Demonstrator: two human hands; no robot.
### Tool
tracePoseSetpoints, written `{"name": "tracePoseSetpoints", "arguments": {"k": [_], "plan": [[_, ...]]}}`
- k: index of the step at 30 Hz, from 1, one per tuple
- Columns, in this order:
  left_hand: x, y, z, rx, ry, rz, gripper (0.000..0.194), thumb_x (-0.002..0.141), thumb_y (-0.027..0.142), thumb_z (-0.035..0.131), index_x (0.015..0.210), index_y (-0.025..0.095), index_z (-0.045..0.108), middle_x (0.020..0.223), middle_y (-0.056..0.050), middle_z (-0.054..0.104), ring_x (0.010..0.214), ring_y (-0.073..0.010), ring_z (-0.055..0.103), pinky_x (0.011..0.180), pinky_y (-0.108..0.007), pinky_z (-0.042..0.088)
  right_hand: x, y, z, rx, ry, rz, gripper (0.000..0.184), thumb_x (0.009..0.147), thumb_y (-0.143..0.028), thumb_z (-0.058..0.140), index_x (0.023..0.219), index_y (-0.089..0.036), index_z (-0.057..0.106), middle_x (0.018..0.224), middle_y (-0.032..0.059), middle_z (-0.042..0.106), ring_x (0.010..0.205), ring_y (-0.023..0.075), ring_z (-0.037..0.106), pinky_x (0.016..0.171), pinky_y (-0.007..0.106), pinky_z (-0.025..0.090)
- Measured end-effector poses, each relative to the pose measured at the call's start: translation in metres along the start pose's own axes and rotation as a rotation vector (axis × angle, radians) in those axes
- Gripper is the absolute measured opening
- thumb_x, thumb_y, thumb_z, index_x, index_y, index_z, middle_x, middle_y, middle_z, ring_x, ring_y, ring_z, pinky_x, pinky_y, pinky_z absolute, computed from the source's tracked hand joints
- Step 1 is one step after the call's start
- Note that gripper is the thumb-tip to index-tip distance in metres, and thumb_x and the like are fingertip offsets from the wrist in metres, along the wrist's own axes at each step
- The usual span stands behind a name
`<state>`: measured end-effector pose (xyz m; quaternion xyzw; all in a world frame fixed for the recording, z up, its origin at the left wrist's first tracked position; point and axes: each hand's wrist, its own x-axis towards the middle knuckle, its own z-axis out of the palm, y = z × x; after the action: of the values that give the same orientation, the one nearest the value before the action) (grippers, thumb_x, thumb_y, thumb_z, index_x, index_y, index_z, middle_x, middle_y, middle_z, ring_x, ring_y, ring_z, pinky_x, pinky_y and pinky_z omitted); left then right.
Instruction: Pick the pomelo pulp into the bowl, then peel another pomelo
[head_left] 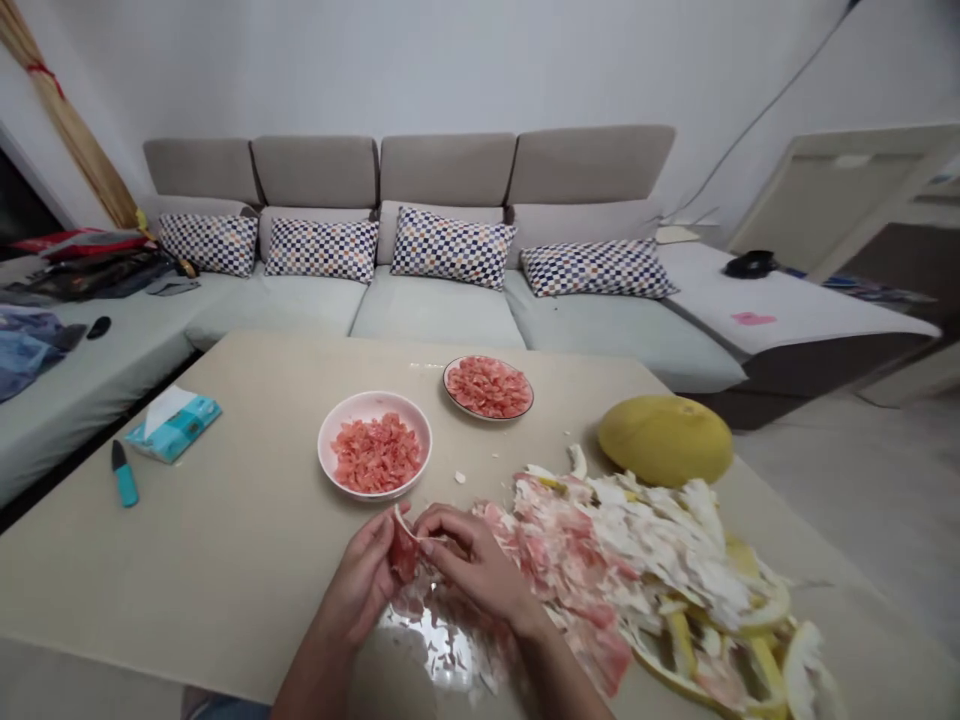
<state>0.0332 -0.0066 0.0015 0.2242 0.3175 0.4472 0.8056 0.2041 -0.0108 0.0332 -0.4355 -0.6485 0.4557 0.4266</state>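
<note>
Between my hands is a pomelo segment (pixel 403 552), red flesh with a pale skin along its edge. My left hand (pixel 365 575) grips it from the left. The fingers of my right hand (pixel 474 560) pinch at its skin edge from the right. Just beyond my hands stands a white bowl (pixel 325 462) with loose red pomelo flesh (pixel 377 453) in it. To the right of my right hand spreads a heap of white and pink peelings (pixel 600 540), with yellow rind (pixel 679 640) among them. Small scraps lie on the wet tabletop beneath my hands.
A plate (pixel 498 416) of red flesh stands farther back. A whole yellow pomelo (pixel 665 440) sits behind the peelings. At the left of the table (pixel 247 560) lie a tissue pack (pixel 180 428) and a teal-handled knife (pixel 126 485). A sofa (pixel 442 308) lines the far side.
</note>
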Motion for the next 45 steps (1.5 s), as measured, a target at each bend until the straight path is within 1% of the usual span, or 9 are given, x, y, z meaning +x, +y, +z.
{"name": "tracePoseSetpoints", "arguments": {"k": [4,9,14,19,27,33,40,43,45], "plan": [[-0.001,0.0,-0.004,-0.001,0.027,0.05,0.035,0.076,0.039,0.079,0.1,0.017,0.067,0.084,-0.004,0.067,0.072,-0.0126,0.062,0.07,-0.023,0.05,-0.003,0.007,0.001,-0.009,0.056,0.056,0.019,0.088,-0.035,0.062,0.081,-0.019,0.067,0.084,0.0038,0.067,0.082,0.0185,0.063,0.076,0.029,0.049],[-0.003,-0.001,-0.005,0.127,0.076,0.07,0.039,0.072,0.042,0.081,0.1,0.018,0.069,0.086,-0.004,0.067,0.072,-0.0134,0.061,0.066,-0.023,0.047,-0.003,0.008,0.001,0.018,0.038,0.044,0.02,0.089,-0.033,0.062,0.102,-0.021,0.072,0.103,0.0063,0.072,0.097,0.0207,0.066,0.088,0.033,0.05],[-0.004,0.001,-0.003,0.29,0.114,0.09,0.049,0.07,0.048,0.081,0.105,0.016,0.069,0.088,-0.006,0.068,0.075,-0.0148,0.061,0.067,-0.024,0.048,-0.003,0.008,0.002,-0.086,0.022,0.038,0.014,0.088,-0.028,0.064,0.092,-0.02,0.075,0.091,0.0048,0.074,0.087,0.0186,0.067,0.082,0.03,0.049],[-0.004,0.004,-0.007,0.478,0.124,0.162,0.042,0.074,0.045,0.078,0.104,0.016,0.07,0.098,-0.008,0.071,0.088,-0.0183,0.064,0.078,-0.026,0.05,-0.003,0.012,0.002,-0.21,0.014,-0.041,0.014,0.085,-0.015,0.062,0.087,-0.021,0.075,0.084,0.0028,0.074,0.079,0.0155,0.066,0.074,0.026,0.047],[-0.003,0.006,-0.012,0.662,0.095,0.19,0.043,0.073,0.046,0.077,0.1,0.014,0.07,0.093,-0.008,0.071,0.087,-0.0216,0.065,0.079,-0.029,0.052,-0.004,0.01,0.004,-0.378,-0.003,-0.098,0.015,0.082,-0.011,0.061,0.079,-0.019,0.073,0.075,0.0025,0.072,0.07,0.0139,0.063,0.068,0.024,0.043],[-0.005,0.01,-0.01,0.69,0.033,0.182,0.039,0.076,0.047,0.074,0.096,0.013,0.071,0.089,-0.007,0.071,0.083,-0.0202,0.064,0.076,-0.027,0.05,-0.005,0.019,0.01,-0.435,0.073,-0.131,0.012,0.077,-0.009,0.06,0.073,-0.017,0.067,0.072,0.0022,0.068,0.07,0.0143,0.06,0.069,0.025,0.041],[-0.01,0.011,-0.009,0.539,-0.048,0.076,0.039,0.078,0.043,0.074,0.103,0.013,0.071,0.089,-0.007,0.07,0.077,-0.0163,0.062,0.07,-0.024,0.047,-0.005,0.015,0.013,-0.335,0.087,0.023,0.014,0.07,-0.006,0.056,0.068,-0.017,0.064,0.065,-0.0016,0.062,0.062,0.0111,0.053,0.061,0.021,0.037],[-0.009,0.01,-0.01,0.484,-0.037,0.035,0.039,0.078,0.043,0.075,0.103,0.014,0.071,0.089,-0.008,0.071,0.076,-0.0161,0.062,0.071,-0.024,0.048,-0.004,0.012,0.011,-0.309,0.095,0.048,0.015,0.07,-0.005,0.055,0.068,-0.017,0.064,0.064,-0.002,0.061,0.061,0.0108,0.053,0.06,0.021,0.037],[-0.009,0.01,-0.01,0.453,-0.015,0.021,0.041,0.078,0.044,0.075,0.106,0.014,0.071,0.096,-0.01,0.072,0.084,-0.0187,0.064,0.076,-0.026,0.049,-0.004,0.011,0.009,-0.319,0.097,0.051,0.015,0.071,-0.005,0.055,0.068,-0.017,0.065,0.064,-0.0017,0.062,0.062,0.0113,0.054,0.061,0.021,0.038]]}}
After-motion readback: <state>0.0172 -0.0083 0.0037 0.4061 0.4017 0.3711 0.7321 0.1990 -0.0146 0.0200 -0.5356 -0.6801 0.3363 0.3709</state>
